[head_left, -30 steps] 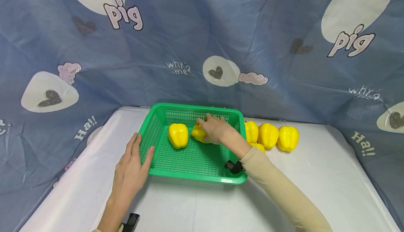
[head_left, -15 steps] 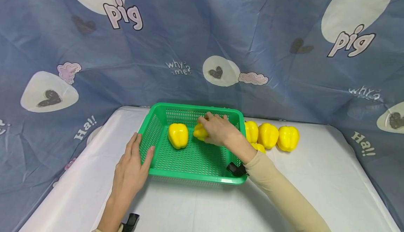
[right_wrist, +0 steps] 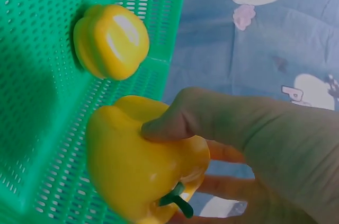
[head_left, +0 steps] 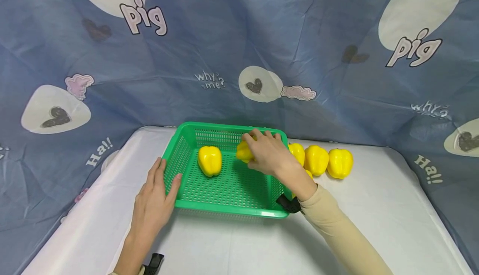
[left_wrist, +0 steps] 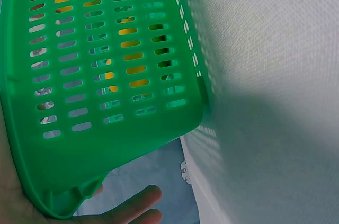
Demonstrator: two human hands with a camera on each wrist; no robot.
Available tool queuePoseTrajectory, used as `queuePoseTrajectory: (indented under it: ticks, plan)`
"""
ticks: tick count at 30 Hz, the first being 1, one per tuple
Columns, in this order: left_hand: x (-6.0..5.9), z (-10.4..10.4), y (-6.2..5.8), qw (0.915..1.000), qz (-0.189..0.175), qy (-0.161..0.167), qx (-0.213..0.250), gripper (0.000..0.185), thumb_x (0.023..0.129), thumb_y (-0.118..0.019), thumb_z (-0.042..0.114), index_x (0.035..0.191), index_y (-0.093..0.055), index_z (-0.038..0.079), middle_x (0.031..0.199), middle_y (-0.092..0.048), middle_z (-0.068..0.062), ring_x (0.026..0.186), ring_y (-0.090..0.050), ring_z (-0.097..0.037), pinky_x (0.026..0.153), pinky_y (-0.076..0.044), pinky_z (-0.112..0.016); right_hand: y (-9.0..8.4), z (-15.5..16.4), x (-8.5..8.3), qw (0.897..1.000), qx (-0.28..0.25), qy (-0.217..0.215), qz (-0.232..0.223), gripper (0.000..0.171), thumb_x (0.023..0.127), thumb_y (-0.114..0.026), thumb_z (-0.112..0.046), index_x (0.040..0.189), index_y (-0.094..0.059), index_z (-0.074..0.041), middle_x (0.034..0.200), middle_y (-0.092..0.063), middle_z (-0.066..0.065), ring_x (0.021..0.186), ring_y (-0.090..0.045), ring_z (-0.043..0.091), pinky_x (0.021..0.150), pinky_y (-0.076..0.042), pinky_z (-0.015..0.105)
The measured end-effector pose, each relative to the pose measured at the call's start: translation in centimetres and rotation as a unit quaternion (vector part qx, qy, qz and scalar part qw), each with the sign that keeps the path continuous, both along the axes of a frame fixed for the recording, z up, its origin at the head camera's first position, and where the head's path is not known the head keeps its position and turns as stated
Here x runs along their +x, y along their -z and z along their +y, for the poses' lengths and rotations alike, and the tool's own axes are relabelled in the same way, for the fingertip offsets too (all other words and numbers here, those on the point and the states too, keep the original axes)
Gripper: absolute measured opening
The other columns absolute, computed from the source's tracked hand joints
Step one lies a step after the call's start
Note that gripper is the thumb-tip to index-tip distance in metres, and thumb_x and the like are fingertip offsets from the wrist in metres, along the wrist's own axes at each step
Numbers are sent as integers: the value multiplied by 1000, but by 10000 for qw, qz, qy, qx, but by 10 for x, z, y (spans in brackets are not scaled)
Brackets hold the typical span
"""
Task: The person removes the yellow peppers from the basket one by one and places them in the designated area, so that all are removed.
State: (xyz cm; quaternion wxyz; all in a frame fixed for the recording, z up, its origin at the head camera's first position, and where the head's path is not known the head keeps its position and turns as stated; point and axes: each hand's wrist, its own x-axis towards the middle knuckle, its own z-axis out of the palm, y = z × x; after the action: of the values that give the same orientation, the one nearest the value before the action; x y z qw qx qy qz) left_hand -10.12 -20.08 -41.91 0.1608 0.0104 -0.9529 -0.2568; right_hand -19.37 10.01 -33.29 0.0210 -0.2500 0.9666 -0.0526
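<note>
Change: my right hand (head_left: pixel 270 155) has lifted its pepper (head_left: pixel 245 152) up and toward the back right of the basket (head_left: pixel 224 206). A second ago it sat lower on the basket floor.
Meaning: I think this pepper is not put down for good yet.
Right hand: fingers wrapped around the pepper (right_wrist: pixel 143 166), stem down.
Left hand (head_left: pixel 153 202): flat against the basket's left wall, holding nothing.
Other pepper (head_left: pixel 210 160): lies in the basket, apart from my right hand.

head: above, facing forward-down, far | wrists: close beside basket (head_left: pixel 179 158) walls | shared: basket, pepper (right_wrist: pixel 111 41)
</note>
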Motion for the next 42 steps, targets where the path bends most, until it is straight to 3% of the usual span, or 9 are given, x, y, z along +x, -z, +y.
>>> queuePoseTrajectory:
  ticks: [7,12,16,23,32,37,42]
  plan:
    - [0,-1,0,10000,0,5,14,73,114,-49,45,165,-34,-6,173,-33,-27,139,-53,-62,103,-49,-77,-2,9,10,9996,-157,77,236,67,92,-87,-31,149,-55,-16,145,-57,16,122,-61,41,104,-48,57]
    - [0,0,1,10000,24,9,19,73,114,-49,45,165,-34,-6,173,-34,-28,140,-53,-61,103,-49,-77,-4,16,17,9984,-257,88,488,73,88,-90,-30,149,-53,-14,135,-56,17,106,-60,36,94,-49,50]
    - [0,0,1,10000,18,2,24,73,114,-49,45,165,-34,-6,173,-33,-28,140,-53,-61,104,-48,-77,-5,20,22,9967,-341,95,737,72,86,-90,-32,146,-55,-14,131,-59,15,104,-61,35,89,-47,47]
    - [-1,0,1,10000,9,2,26,73,114,-49,45,165,-35,-6,173,-33,-28,139,-53,-61,103,-49,-77,-5,28,29,9943,-402,138,975,57,86,-89,-34,133,-64,-15,135,-66,12,113,-61,39,91,-45,52]
    - [-1,0,1,10000,30,4,5,73,114,-49,44,165,-35,-6,173,-34,-28,139,-53,-61,102,-49,-77,-6,37,35,9930,-442,356,1039,55,88,-87,-30,137,-66,-17,140,-66,12,100,-68,42,90,-50,57]
    - [-1,-1,1,10000,-3,5,0,73,114,-48,45,165,-34,-5,173,-33,-27,140,-53,-61,102,-49,-77,-5,41,38,9897,-349,312,1350,60,88,-87,-30,140,-63,-17,142,-67,9,106,-63,42,91,-48,55]
    - [-1,-1,1,10000,-18,13,8,73,114,-48,45,165,-34,-5,173,-33,-27,140,-53,-61,102,-49,-77,-6,46,40,9866,-454,361,1528,63,86,-87,-31,139,-59,-13,142,-65,15,111,-62,44,94,-47,56]
